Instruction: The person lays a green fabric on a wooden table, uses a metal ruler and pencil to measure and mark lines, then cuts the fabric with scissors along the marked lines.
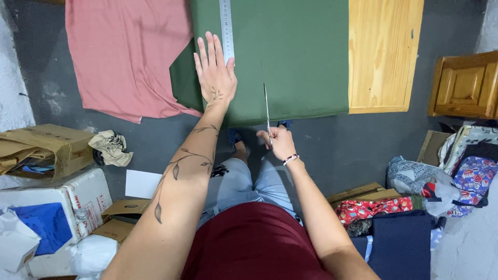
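Green cloth, a flat dark-green sheet of fabric (301,57), covers most of a pale wooden tabletop (386,52), whose bare boards show only as a strip at the right. A pink sheet of fabric (124,52) lies over the table's left part and hangs past its near edge, overlapping the green sheet's left border.

The left hand (215,72) lies open and flat on the green fabric, fingers together and pointing to the far side, palm down. Its thumb side touches the near end of a long metal ruler (226,26), which runs straight away across the green fabric toward the far edge.

The right hand (280,142) is closed around the handles of a pair of steel scissors (267,111), just off the table's near edge. The blades point away from the person and lie over the near border of the green fabric, a little to the right of the ruler's line. Whether the blades are parted or together cannot be told, as they show as one thin line.

On the grey floor (332,150), at the left, stand open brown cardboard boxes (46,148) and a white box holding blue cloth (49,220). At the right lie patterned bundles of fabric (467,179), a folded navy cloth (402,241), and a small wooden cabinet (464,85) further back.
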